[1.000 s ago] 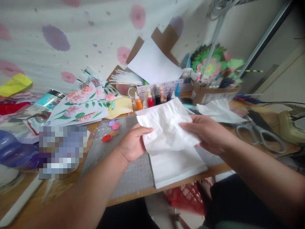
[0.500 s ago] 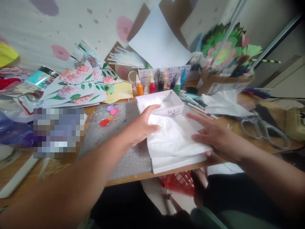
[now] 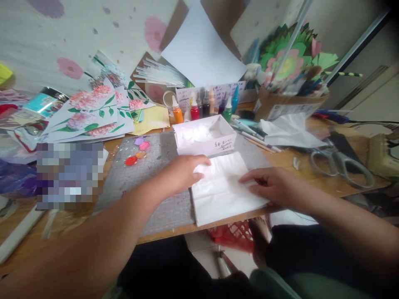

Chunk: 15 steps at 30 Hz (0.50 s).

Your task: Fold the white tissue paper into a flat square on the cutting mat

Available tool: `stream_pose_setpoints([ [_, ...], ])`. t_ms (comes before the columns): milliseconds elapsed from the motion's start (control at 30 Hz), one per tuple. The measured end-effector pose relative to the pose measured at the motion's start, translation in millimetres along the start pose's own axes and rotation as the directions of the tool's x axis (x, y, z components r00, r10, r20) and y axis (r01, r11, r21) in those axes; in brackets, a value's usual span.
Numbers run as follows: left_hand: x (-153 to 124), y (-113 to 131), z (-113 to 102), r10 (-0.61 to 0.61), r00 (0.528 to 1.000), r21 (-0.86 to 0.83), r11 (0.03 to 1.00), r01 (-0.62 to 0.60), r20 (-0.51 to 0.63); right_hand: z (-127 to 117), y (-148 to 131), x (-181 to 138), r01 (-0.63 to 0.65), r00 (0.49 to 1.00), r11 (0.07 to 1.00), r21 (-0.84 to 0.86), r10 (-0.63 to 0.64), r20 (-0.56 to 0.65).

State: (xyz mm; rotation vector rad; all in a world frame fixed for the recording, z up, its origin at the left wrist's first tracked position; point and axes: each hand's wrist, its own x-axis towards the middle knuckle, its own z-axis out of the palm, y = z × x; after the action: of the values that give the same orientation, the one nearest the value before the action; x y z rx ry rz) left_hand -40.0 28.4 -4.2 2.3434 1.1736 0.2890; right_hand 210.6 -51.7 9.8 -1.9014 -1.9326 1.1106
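Note:
A flat stack of white tissue paper (image 3: pixel 222 195) lies at the front edge of the table, partly over the grey cutting mat (image 3: pixel 156 211). On its upper left corner rests my left hand (image 3: pixel 187 172), thumb and fingers apart. My right hand (image 3: pixel 272 185) touches the right side of the stack, forefinger stretched out across the sheet and the other fingers partly bent and hidden. Just behind the stack stands an open white box (image 3: pixel 226 143) with handwriting on its side and white material inside.
Several paint bottles (image 3: pixel 195 111) stand behind the box. Paint blobs (image 3: pixel 131 160) lie on the mat's left part. Brushes (image 3: pixel 260 143), a crumpled white sheet (image 3: pixel 289 131) and scissors (image 3: pixel 343 164) are to the right. Flower pictures (image 3: pixel 99 110) lie at the left back.
The raised, curved tissue now lies flat on the stack. My left hand has come down and nearer, uncovering the box. My right hand has moved slightly nearer and left.

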Motion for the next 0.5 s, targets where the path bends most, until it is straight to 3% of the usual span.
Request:
stream_pose_setpoints([
  [167,0.5,-4.1,0.0,0.022,1.000,0.048,0.999,-0.023,0.018,-1.1,-7.3,-4.6,0.082,0.995,0.982,-0.170,-0.089,-0.037],
  [500,1.6,1.5,-5.0,-0.133,0.990,0.074,0.989,0.129,0.048,0.0,-10.9,-8.2,0.035,0.998,0.968,-0.247,-0.048,-0.048],
])
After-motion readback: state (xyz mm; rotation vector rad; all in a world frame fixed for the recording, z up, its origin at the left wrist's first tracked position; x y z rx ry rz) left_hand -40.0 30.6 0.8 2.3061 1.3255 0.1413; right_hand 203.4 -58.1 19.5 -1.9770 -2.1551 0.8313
